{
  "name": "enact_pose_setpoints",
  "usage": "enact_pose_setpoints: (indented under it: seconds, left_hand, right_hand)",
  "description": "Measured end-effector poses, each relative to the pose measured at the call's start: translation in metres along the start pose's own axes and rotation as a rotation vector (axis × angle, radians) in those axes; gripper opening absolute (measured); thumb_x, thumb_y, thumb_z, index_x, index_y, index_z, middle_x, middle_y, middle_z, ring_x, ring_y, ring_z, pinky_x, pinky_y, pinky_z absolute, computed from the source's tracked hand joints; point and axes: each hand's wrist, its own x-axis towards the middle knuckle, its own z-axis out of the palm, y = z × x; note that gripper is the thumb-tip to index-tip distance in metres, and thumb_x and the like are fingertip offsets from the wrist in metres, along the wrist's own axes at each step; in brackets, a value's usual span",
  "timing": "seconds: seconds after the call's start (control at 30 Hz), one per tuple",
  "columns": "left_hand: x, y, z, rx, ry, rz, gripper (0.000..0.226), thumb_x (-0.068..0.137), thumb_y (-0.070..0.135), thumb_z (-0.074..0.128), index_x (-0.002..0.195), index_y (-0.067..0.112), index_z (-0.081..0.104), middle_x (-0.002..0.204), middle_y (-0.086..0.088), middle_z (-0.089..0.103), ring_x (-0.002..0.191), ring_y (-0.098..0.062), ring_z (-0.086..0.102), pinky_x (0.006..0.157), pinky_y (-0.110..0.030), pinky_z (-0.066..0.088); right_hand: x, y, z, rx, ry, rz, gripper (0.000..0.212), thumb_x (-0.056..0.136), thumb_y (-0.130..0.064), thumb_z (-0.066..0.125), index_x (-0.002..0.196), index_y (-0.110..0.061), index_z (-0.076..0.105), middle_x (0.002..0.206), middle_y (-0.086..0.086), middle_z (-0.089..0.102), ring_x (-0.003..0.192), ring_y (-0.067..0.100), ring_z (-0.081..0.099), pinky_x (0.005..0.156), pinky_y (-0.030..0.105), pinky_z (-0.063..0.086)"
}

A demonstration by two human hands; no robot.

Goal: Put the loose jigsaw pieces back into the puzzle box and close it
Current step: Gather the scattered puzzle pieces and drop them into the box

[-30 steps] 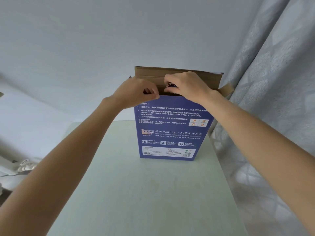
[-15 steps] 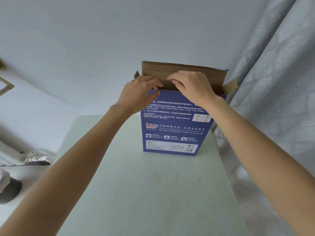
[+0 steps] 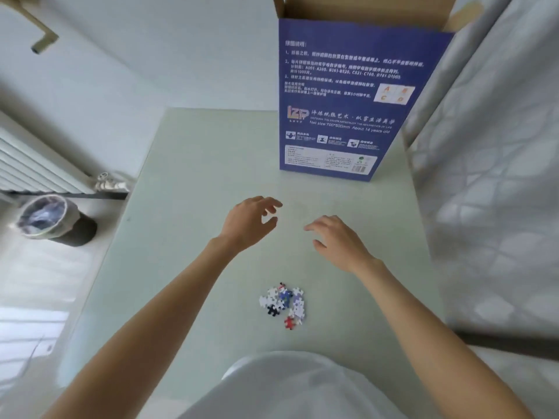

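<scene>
Left hand (image 3: pixel 248 220) and right hand (image 3: pixel 335 238) both released, empty, above counter (image 3: pixel 187 237). Loose jigsaw pieces (image 3: pixel 282 303) piled near person; puzzle box (image 3: pixel 341 110) upright, flaps open.

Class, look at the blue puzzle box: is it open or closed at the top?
Open. The puzzle box stands upright, its brown top flaps raised, not folded down.

Cardboard box (image 3: pixel 348 95), smooth tabletop (image 3: pixel 196 237)
</scene>
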Motion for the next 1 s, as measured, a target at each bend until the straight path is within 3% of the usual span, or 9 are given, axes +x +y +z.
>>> enact_pose_setpoints:
  seconds: [0.13, 0.27, 0.37, 0.53, 0.63, 0.83, 1.0]
  left_hand:
    - [-0.061, -0.023, 0.055, 0.026, -0.299, -0.167, 0.049, 0.081, 0.033, 0.067, 0.127, 0.027, 0.052, 0.115, 0.003, 0.058, 0.102, -0.015, 0.058, 0.086, -0.028, 0.046]
    - [-0.103, -0.031, 0.099, 0.027, -0.434, -0.274, 0.077, 0.074, 0.039, 0.074, 0.139, 0.022, 0.038, 0.129, -0.006, 0.044, 0.119, -0.024, 0.044, 0.098, -0.033, 0.040]
    - [-0.113, -0.032, 0.115, 0.029, -0.395, -0.271, 0.076, 0.072, 0.037, 0.076, 0.136, 0.021, 0.040, 0.131, -0.007, 0.039, 0.120, -0.025, 0.041, 0.098, -0.032, 0.038]
    - [-0.113, -0.031, 0.122, 0.001, -0.306, -0.238, 0.056, 0.073, 0.032, 0.077, 0.120, 0.014, 0.051, 0.117, -0.006, 0.051, 0.106, -0.024, 0.052, 0.088, -0.026, 0.038]
    - [-0.113, -0.031, 0.125, -0.008, -0.295, -0.231, 0.049, 0.073, 0.030, 0.077, 0.113, 0.013, 0.054, 0.110, -0.006, 0.056, 0.101, -0.024, 0.053, 0.083, -0.025, 0.037]
    - [-0.117, -0.034, 0.128, -0.013, -0.269, -0.208, 0.046, 0.076, 0.028, 0.074, 0.115, 0.014, 0.053, 0.112, -0.005, 0.053, 0.102, -0.025, 0.052, 0.084, -0.025, 0.039]
    - [-0.117, -0.034, 0.127, -0.025, -0.277, -0.198, 0.046, 0.077, 0.022, 0.073, 0.117, 0.015, 0.053, 0.119, -0.007, 0.048, 0.105, -0.025, 0.052, 0.086, -0.026, 0.040]
  right_hand:
    - [-0.041, -0.011, 0.062, 0.056, -0.248, 0.139, 0.054, 0.084, -0.024, 0.063, 0.135, -0.018, 0.045, 0.131, 0.005, 0.046, 0.123, 0.023, 0.039, 0.100, 0.032, 0.038]
    - [-0.067, -0.027, 0.099, 0.046, -0.313, 0.212, 0.080, 0.072, -0.036, 0.076, 0.138, -0.014, 0.037, 0.130, 0.007, 0.037, 0.120, 0.026, 0.037, 0.095, 0.036, 0.042]
    - [-0.072, -0.033, 0.112, 0.031, -0.260, 0.201, 0.073, 0.070, -0.031, 0.078, 0.130, -0.014, 0.041, 0.126, 0.005, 0.039, 0.114, 0.025, 0.042, 0.087, 0.034, 0.043]
    - [-0.072, -0.035, 0.112, 0.058, -0.251, 0.202, 0.051, 0.073, -0.027, 0.076, 0.115, -0.016, 0.049, 0.117, 0.001, 0.049, 0.106, 0.022, 0.049, 0.075, 0.029, 0.039]
    - [-0.073, -0.035, 0.113, 0.027, -0.249, 0.208, 0.046, 0.075, -0.029, 0.075, 0.112, -0.016, 0.051, 0.115, 0.002, 0.046, 0.107, 0.021, 0.046, 0.075, 0.029, 0.039]
    - [-0.070, -0.038, 0.116, -0.040, -0.277, 0.183, 0.028, 0.082, -0.018, 0.067, 0.105, -0.011, 0.053, 0.115, 0.006, 0.041, 0.110, 0.024, 0.041, 0.080, 0.032, 0.042]
    - [-0.070, -0.042, 0.118, -0.004, -0.265, 0.156, 0.030, 0.081, -0.010, 0.067, 0.106, -0.011, 0.049, 0.111, 0.006, 0.052, 0.098, 0.024, 0.052, 0.070, 0.025, 0.033]
